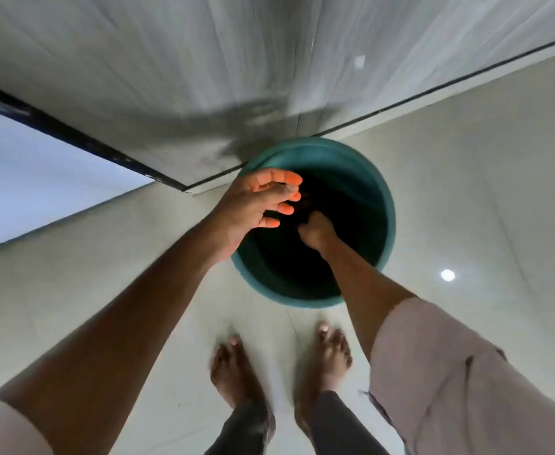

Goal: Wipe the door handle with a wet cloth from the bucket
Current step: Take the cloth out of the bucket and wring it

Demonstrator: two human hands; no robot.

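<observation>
A green bucket stands on the pale tiled floor, against the foot of a grey wood-grain panel. Its inside is dark. My right hand reaches deep into it, fingers curled on a dark, blurred lump of cloth. My left hand hovers over the bucket's left rim, palm turned right, fingers apart and holding nothing. The door handle is out of sight.
The grey panel fills the top, with a dark strip along its lower left edge and a bright opening beyond. My bare feet stand on the tiled floor just in front of the bucket.
</observation>
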